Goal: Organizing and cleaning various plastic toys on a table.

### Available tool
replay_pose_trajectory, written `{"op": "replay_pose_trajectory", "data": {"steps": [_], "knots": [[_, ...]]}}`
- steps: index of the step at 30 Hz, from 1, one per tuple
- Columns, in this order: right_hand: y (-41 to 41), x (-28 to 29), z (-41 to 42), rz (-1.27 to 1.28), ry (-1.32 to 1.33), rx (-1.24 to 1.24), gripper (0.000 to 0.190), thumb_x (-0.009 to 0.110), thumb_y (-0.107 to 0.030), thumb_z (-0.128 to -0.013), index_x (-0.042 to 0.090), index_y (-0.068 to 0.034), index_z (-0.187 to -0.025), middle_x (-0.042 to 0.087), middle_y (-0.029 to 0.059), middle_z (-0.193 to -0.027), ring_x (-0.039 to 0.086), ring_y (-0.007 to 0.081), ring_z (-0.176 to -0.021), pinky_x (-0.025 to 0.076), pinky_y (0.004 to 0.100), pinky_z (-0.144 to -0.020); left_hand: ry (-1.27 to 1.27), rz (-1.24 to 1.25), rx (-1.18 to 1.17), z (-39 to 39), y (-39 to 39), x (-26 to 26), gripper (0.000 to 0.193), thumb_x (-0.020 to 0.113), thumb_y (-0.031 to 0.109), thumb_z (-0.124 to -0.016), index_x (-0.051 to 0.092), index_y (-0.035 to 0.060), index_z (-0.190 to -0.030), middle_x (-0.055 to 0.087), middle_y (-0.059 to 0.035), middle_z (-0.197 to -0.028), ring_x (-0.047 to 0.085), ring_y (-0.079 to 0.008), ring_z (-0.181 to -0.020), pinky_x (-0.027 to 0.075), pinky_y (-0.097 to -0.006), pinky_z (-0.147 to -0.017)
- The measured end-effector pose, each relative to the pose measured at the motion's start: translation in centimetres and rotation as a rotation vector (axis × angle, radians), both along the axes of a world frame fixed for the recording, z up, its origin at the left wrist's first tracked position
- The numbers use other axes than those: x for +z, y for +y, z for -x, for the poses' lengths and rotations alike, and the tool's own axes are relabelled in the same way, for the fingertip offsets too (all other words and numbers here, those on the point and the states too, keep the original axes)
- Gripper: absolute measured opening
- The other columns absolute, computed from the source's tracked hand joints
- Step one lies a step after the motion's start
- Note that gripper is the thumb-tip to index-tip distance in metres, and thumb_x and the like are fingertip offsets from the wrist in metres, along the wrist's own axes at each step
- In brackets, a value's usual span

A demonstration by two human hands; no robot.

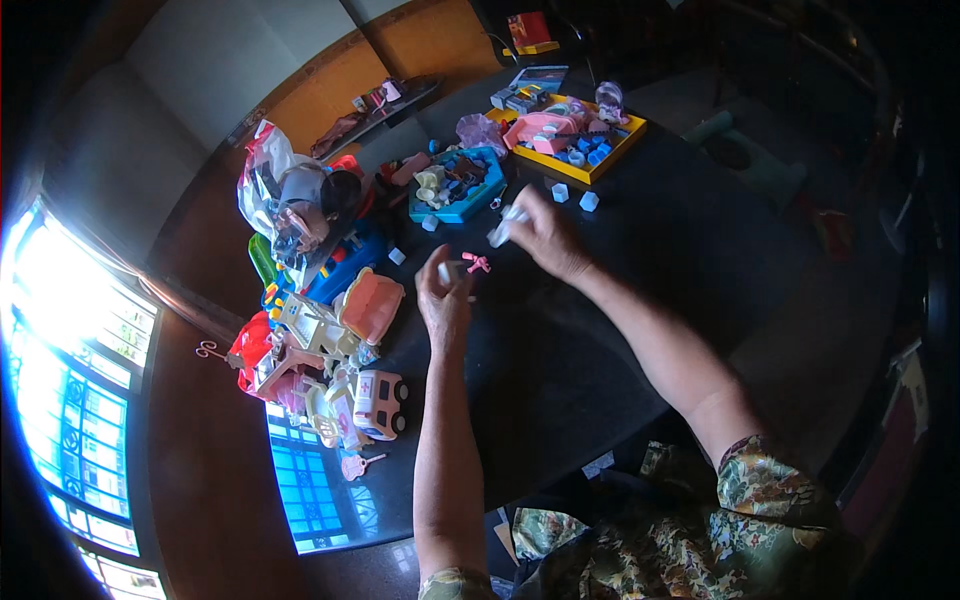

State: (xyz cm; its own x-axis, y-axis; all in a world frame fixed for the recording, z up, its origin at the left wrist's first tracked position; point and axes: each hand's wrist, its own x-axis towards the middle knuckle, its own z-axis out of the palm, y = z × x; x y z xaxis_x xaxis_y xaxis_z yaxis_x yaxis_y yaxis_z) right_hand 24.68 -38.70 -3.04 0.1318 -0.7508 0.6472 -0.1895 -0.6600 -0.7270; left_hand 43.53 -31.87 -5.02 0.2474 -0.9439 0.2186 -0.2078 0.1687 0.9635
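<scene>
My left hand [444, 300] is closed around a small white block [449, 273], partly hidden by the fingers. In my right hand [551, 238], farther out over the dark table [555, 375], is a whitish piece [508, 225] too blurred to name exactly. A small pink plastic toy [477, 262] lies between the hands, nearest the left one. Beyond the right hand rest two pale cup-like blocks [589, 201]. Two more small white blocks [396, 256] lie to the left, one of them by the blue tray [457, 216] of small toy pieces.
A yellow tray [589, 175] at the back holds pink toy furniture and blue pieces. Along the left edge crowd a plastic bag [262, 180] with a doll, a pink toy sofa [373, 306], a toy ambulance [377, 405] and a pink toy guitar [356, 466].
</scene>
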Motion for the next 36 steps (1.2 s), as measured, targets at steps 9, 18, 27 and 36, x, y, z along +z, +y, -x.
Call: {"op": "replay_pose_trajectory", "data": {"steps": [9,18,27,36], "knots": [[-6.4,-4.2,10.6,-0.175,0.610,-0.763,0.051,0.053,0.003,-0.081,0.051,-0.021,-0.126,0.053,0.0148,-0.113,0.051,0.0328,-0.107,0.043,0.0397,-0.091,-1.116,-0.084,0.687,-1.2,0.1,-1.5,0.054,0.062,0.008,-0.074,0.049,0.0133,-0.127,0.042,-0.0197,-0.130,0.038,-0.0378,-0.124,0.030,-0.0512,-0.100],[-8.2,-2.1,11.4,-0.350,0.957,-0.619,0.043,0.041,-0.012,-0.091,0.049,-0.024,-0.131,0.048,0.0163,-0.126,0.045,0.0323,-0.121,0.040,0.0403,-0.099,-0.992,-0.095,0.703,-3.1,-0.1,-1.5,0.044,0.070,0.023,-0.075,0.057,0.0145,-0.116,0.042,-0.0171,-0.131,0.036,-0.0359,-0.125,0.024,-0.0506,-0.104],[-4.0,-1.1,10.6,-0.226,0.981,-0.541,0.032,0.057,-0.017,-0.088,0.057,-0.012,-0.119,0.057,0.0160,-0.115,0.056,0.0329,-0.107,0.048,0.0423,-0.088,-0.955,0.546,0.135,3.0,0.1,0.7,0.035,0.071,0.010,-0.068,0.061,0.0107,-0.101,0.056,-0.0108,-0.107,0.053,-0.0303,-0.103,0.043,-0.0417,-0.085],[-0.7,0.7,8.0,-0.061,0.862,-0.298,0.034,0.054,-0.013,-0.087,0.056,-0.010,-0.120,0.054,0.0172,-0.117,0.057,0.0319,-0.106,0.047,0.0425,-0.090,-0.993,0.344,-0.236,6.7,0.2,-1.3,0.019,0.061,0.014,-0.081,0.065,0.0123,-0.099,0.058,-0.0093,-0.105,0.056,-0.0293,-0.102,0.045,-0.0415,-0.084]]}}
